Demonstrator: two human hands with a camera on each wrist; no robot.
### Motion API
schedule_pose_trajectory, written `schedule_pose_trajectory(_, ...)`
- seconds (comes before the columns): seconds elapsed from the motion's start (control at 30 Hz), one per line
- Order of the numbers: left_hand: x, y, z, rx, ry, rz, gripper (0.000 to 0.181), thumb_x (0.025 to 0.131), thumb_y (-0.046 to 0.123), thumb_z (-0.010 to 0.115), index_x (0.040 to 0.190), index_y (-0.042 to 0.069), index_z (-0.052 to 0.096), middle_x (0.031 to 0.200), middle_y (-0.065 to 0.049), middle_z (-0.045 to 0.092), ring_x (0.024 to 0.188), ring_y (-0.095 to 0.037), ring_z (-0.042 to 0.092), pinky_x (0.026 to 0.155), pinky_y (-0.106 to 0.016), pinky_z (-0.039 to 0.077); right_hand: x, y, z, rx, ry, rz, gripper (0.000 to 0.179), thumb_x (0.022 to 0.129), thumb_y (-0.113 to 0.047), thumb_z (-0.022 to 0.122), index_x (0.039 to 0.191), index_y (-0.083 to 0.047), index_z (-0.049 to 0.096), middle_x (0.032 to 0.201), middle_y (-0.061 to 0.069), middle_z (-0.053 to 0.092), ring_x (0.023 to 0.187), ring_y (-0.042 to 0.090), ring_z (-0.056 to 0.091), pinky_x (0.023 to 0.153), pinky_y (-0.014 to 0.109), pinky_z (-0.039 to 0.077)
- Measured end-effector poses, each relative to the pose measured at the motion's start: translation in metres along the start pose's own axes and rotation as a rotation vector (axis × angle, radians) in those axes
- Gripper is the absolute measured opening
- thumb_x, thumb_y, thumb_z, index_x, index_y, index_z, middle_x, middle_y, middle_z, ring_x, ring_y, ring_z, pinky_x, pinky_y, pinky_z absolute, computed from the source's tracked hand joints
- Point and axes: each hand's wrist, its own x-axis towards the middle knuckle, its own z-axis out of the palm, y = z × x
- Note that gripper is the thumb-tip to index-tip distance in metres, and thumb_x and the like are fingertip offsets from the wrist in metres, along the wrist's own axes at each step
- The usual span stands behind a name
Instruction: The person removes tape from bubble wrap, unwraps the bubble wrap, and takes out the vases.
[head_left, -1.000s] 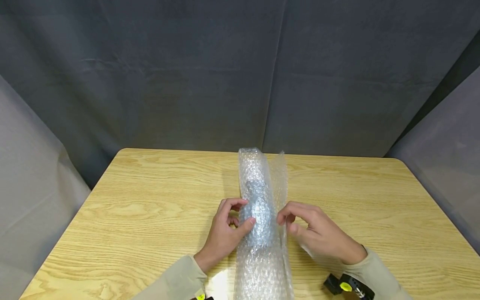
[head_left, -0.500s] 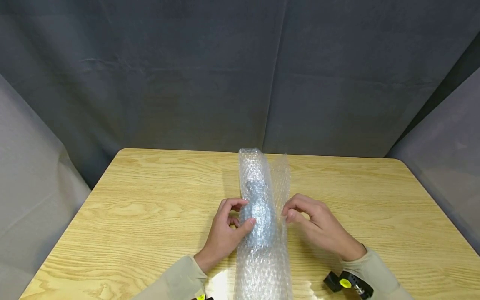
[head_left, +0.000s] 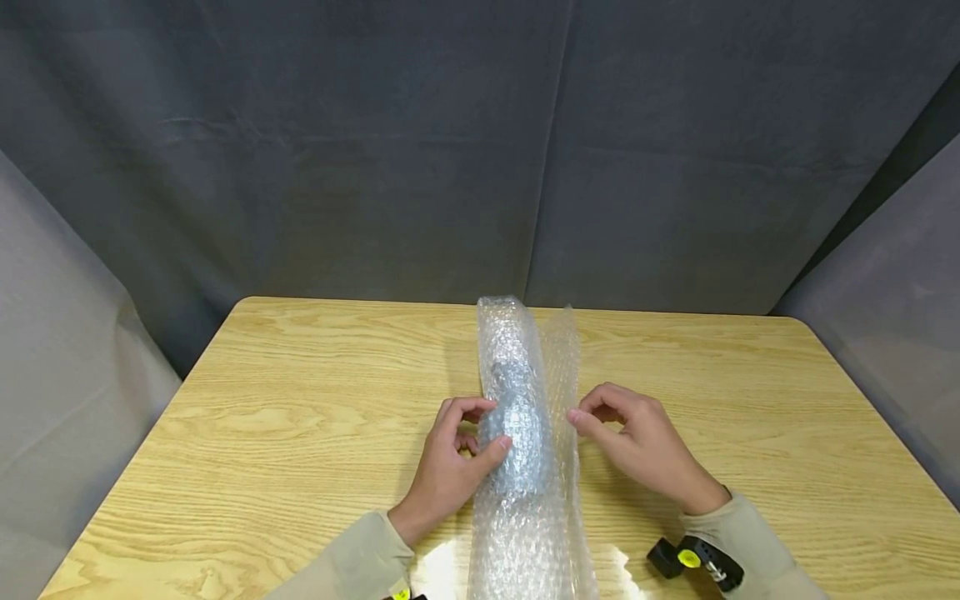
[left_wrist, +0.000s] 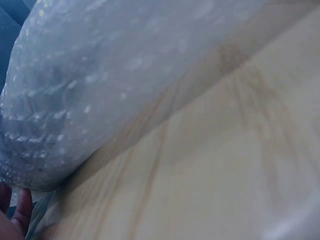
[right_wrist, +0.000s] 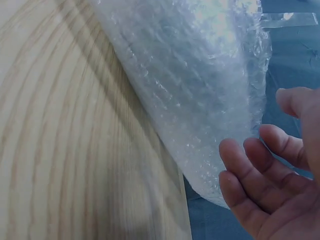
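A bluish object (head_left: 517,433), its kind blurred by the layers, shows through a long roll of bubble wrap (head_left: 517,542) lying lengthwise on the table. My left hand (head_left: 450,467) holds the roll from its left side, thumb and index finger on the wrap; the left wrist view shows a little of the fingers (left_wrist: 21,212) at its lower left. A loose flap (head_left: 562,358) stands along the right side. My right hand (head_left: 637,437) is at this flap's edge, thumb tip right by it. In the right wrist view its fingers (right_wrist: 250,175) are loosely bent and the thumb is apart from them.
The wooden table (head_left: 300,400) reaches back to a dark curtain (head_left: 375,167), with pale cloth at both sides. A clear shiny strip (right_wrist: 290,20) juts from the wrap's edge. A black wrist device (head_left: 701,562) sits at the right sleeve.
My right hand has shifted a little to the right and away from me, and the loose flap leans slightly further right. The left hand and the roll stay in place.
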Motion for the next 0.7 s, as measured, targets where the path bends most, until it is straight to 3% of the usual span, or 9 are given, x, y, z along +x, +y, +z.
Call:
schedule_pose_trajectory(0.3,0.000,0.000,0.000,0.000,0.000,0.001,0.042,0.093,0.023,0.075,0.132,0.021,0.059,0.131,-0.001,0.055,0.108,-0.017,0.049,0.076,-0.020,0.051,0.001,0.004,-0.001,0.039,-0.016,0.135,0.017,0.098,-0.035,0.072,0.086,-0.024,0.067,0.076,-0.008,0.068,0.069,0.004,0.062,0.063,0.022,0.049)
schedule_pose_trajectory(0.7,-0.001,0.001,-0.001,-0.009,0.000,0.000,0.042,0.093,0.023,0.075,0.132,0.021,0.059,0.130,-0.002,0.055,0.108,-0.017,0.049,0.076,-0.020,0.051,0.002,0.014,-0.003,0.018,-0.074,0.220,0.026,0.097,-0.046,0.070,0.084,-0.024,0.065,0.067,-0.005,0.059,0.057,0.007,0.048,0.055,0.024,0.042)
